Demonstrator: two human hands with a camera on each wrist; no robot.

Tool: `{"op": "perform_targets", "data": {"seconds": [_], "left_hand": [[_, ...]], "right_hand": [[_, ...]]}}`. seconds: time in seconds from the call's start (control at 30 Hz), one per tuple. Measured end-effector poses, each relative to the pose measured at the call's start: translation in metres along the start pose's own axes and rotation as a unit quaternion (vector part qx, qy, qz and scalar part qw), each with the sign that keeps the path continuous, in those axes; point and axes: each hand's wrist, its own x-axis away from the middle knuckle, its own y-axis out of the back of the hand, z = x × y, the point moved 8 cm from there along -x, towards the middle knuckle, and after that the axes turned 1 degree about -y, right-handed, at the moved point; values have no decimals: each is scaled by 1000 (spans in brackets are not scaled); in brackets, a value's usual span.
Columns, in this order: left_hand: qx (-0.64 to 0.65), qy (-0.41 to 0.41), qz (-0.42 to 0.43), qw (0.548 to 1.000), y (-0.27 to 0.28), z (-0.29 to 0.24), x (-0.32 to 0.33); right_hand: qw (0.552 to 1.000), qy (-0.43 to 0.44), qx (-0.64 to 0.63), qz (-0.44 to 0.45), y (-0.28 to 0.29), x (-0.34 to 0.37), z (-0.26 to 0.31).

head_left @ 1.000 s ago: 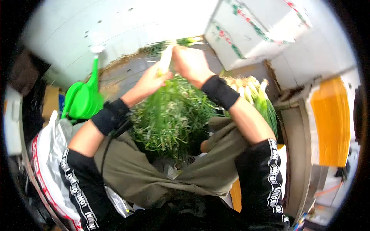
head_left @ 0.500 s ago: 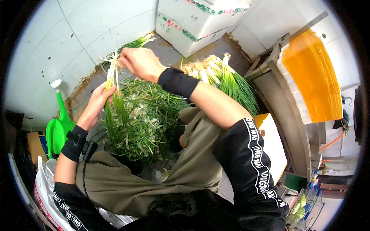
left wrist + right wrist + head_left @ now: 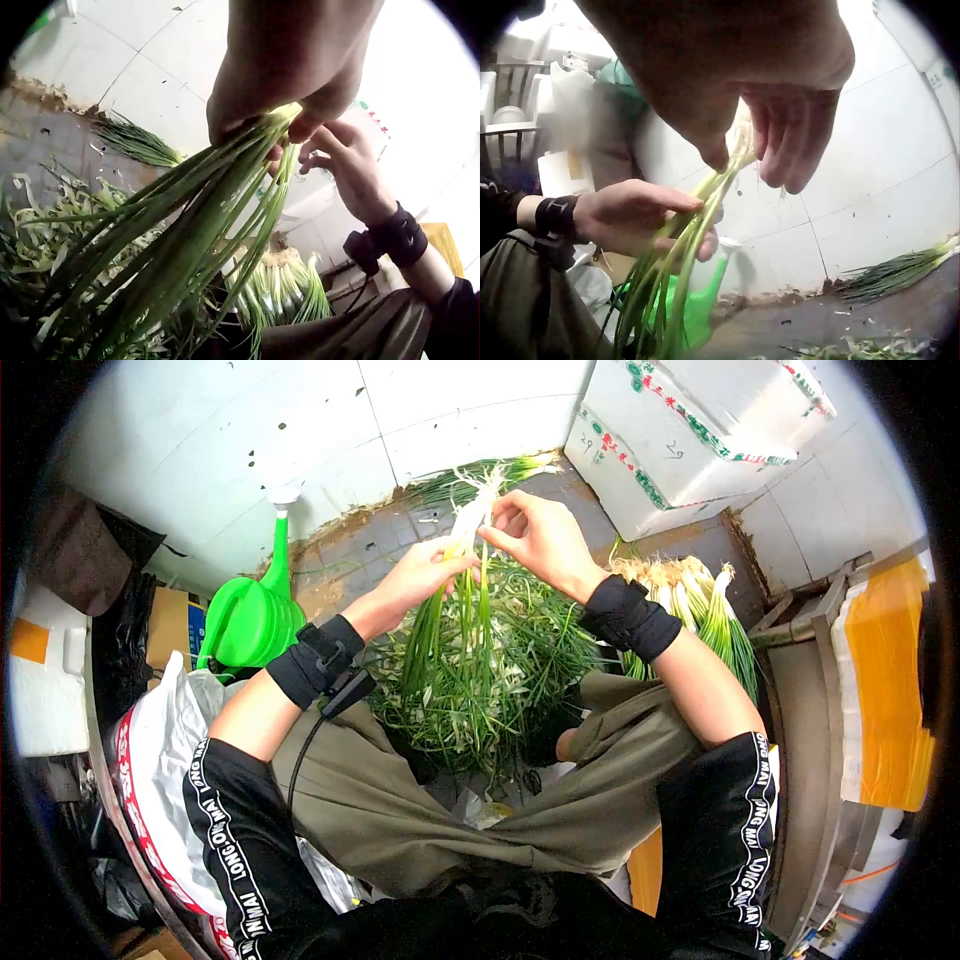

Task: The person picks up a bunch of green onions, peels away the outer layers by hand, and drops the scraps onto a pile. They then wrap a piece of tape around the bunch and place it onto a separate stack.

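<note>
**Slim bunch of white-stemmed, long-leaved green scallions (image 3: pixel 191 240) held up between your two hands**

The bunch is in the upper middle of the head view, whiskery roots up, leaves hanging. Your bare left hand (image 3: pixel 415 575) grips it where white turns green; the fingers of your bare right hand (image 3: pixel 548 542) look to be pinching a stem higher up.

This reads as picking the stems over. Let the left hand anchor lightly, since the hollow leaves probably bruise easily. Take one outer layer at a time and draw it down along the stem rather than sideways, so sound stalks don't come with it.

Just below lies the heap of loose green and whitish leaf scraps (image 3: pixel 480 710), close enough for a short drop. The thick bundle of root-up scallions (image 3: pixel 725 635) stands at the right of the frame, near your right forearm, so watch that elbow. The bright green plastic watering can (image 3: pixel 255 625) is left of centre, and the thin black cable (image 3: pixel 292 780) hangs from your left wrist. Your freest room is over the grey tiled floor (image 3: pixel 375 542) at upper centre, before the white tiled wall (image 3: pixel 220 450).
</note>
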Motion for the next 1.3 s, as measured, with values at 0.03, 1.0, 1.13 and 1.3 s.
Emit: {"op": "perform_targets", "data": {"seconds": [0.03, 1.0, 1.13, 1.3], "left_hand": [[-9, -17, 12, 1000, -2, 0, 0], [-2, -54, -23, 998, 7, -9, 4], [-20, -37, -28, 999, 10, 1, 3], [-22, -16, -27, 999, 7, 4, 6]], "right_hand": [[1000, -22, 15, 2, 0, -1, 1], [989, 106, 97, -28, 13, -14, 30], [984, 140, 96, -46, 14, -14, 40], [978, 153, 111, -87, 30, -21, 38]]}}
